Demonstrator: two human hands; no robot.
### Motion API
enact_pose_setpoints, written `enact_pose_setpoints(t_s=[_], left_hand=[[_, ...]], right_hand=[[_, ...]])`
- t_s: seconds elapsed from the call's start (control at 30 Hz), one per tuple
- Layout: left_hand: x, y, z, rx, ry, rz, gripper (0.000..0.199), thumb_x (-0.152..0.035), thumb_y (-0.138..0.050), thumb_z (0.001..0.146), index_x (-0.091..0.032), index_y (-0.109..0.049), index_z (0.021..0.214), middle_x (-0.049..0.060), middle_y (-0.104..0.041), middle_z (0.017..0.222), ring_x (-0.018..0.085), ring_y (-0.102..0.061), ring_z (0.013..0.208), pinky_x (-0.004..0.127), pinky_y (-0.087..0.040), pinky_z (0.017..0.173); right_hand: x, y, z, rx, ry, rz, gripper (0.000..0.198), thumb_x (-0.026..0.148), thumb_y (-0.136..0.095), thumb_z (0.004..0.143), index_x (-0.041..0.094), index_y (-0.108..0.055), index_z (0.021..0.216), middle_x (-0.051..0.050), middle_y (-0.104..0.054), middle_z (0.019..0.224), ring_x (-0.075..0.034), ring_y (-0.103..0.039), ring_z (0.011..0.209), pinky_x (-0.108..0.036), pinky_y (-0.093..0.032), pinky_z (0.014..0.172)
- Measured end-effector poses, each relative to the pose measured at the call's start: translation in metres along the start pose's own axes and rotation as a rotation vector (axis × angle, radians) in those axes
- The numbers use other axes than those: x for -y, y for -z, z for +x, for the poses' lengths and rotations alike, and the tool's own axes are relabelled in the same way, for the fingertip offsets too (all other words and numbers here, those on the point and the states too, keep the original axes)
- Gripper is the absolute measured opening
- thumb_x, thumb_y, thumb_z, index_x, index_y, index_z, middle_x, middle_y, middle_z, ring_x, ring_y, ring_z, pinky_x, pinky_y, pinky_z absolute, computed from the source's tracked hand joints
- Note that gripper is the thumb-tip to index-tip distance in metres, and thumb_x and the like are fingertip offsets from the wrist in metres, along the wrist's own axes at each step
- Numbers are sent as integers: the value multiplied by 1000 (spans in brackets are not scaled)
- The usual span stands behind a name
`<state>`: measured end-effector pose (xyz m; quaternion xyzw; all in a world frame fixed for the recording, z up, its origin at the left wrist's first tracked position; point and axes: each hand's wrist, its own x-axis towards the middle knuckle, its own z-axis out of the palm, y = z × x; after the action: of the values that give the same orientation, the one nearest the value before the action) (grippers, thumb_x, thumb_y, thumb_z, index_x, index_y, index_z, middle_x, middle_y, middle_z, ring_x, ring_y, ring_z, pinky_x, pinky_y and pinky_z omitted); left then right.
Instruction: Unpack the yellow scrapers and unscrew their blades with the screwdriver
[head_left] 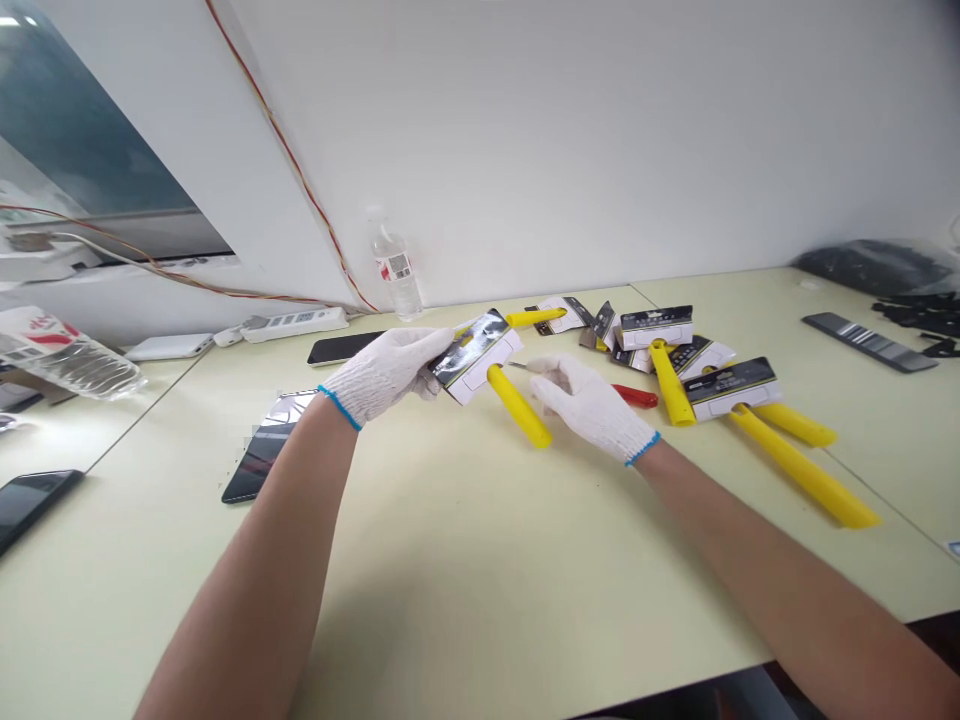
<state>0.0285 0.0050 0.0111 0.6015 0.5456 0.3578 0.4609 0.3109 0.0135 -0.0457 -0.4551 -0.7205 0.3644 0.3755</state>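
My left hand (405, 368), in a white knit glove, grips a black-and-white printed card (474, 352) by its left side. A yellow handle (519, 405) sticks out through the card and slants down to the right. My right hand (574, 400), gloved too, is just right of the card with its thumb and fingers pinched together. From its fingertips a thin metal rod (517, 366) points at the card, by the top of the yellow handle. Behind that hand a red handle (636, 396) shows; whether it joins the rod I cannot tell.
Several carded yellow handles (806, 465) lie to the right, with others at the back by a standing water bottle (397, 270). Phones (262, 455), a power strip (296, 322) and a lying bottle (67, 350) are on the left. Far right are a dark strip (868, 342) and a black bag (862, 272).
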Motion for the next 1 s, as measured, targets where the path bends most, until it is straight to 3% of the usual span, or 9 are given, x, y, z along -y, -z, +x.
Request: enact_pose_setpoints(t_s=[0.1,0.23,0.43,0.6,0.77,0.87,1.0], left_hand=[[-7,-8,-4,42,0,129,42,-58,-66,93,-19,-69,78,6,-65,70,18,-60,63,31,-52,63],[-11,-16,-5,76,-56,128,42,-57,-64,93,-20,-65,74,5,-62,71,16,-58,62,29,-49,58],[0,-5,1,-7,-44,84,46,-61,-60,95,-20,-71,78,6,-61,65,16,-55,58,30,-48,60],[-2,-2,-2,-42,-17,214,47,-62,-60,96,-21,-72,78,5,-62,62,16,-55,57,29,-44,57],[-15,-3,-7,16,-15,167,46,-57,-59,98,-18,-69,76,4,-60,62,11,-47,52,24,-39,51],[-14,7,-7,-73,-8,97,43,-53,-58,100,-16,-68,80,4,-60,62,9,-43,49,21,-33,46],[-4,43,-15,-253,-4,-33,37,-48,-62,100,-14,-65,87,4,-58,65,7,-41,49,17,-28,41]], right_hand=[[2,-4,0,-82,5,55,37,49,-67,96,24,-66,123,-10,-74,108,-23,-68,86,-39,-59,75],[5,-5,-3,-60,20,45,29,53,-68,96,25,-66,104,-8,-73,99,-22,-66,82,-38,-57,74],[8,1,-5,59,40,-21,31,52,-58,103,23,-64,92,-3,-66,76,-20,-58,69,-34,-50,67],[9,6,-6,142,95,-118,26,42,-55,105,22,-61,89,-2,-66,80,-19,-57,74,-34,-48,74],[8,9,-4,267,152,-190,29,37,-52,108,21,-60,85,-3,-66,83,-18,-56,78,-31,-47,78],[9,7,-5,347,191,-208,32,36,-48,109,20,-61,85,-3,-66,86,-17,-56,80,-31,-48,81],[15,3,-10,453,223,-200,33,39,-52,108,20,-62,83,-3,-67,86,-18,-58,80,-32,-50,83]])
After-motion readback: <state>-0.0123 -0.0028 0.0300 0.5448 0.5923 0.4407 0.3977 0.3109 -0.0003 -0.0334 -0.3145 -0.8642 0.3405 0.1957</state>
